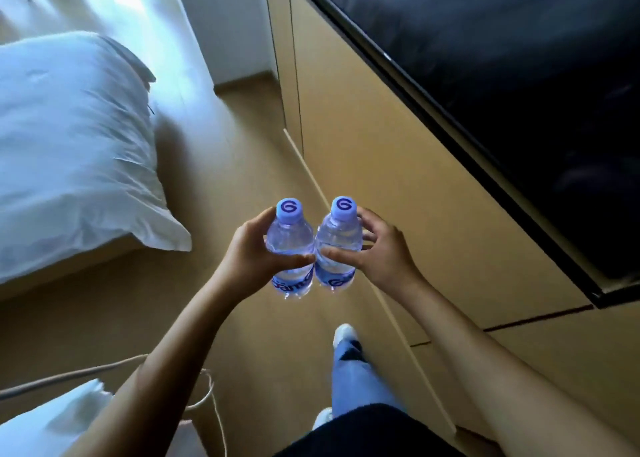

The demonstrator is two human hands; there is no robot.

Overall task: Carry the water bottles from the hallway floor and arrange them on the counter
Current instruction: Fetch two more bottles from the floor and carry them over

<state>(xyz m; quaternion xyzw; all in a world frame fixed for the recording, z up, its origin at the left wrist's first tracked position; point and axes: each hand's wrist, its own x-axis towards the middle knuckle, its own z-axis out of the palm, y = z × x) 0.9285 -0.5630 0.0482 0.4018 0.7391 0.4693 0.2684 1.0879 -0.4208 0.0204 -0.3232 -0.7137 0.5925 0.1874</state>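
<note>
The person is carrying both bottles: left hand [249,248] gripping the left water bottle [290,248], right hand [381,248] the right water bottle [337,245]; next, finding the counter.

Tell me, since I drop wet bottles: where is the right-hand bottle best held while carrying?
Judging from this view, round the body below the shoulder, from its outer right side, as the right hand grips the right bottle now. It is upright, and the left bottle blocks its inner side.
</note>
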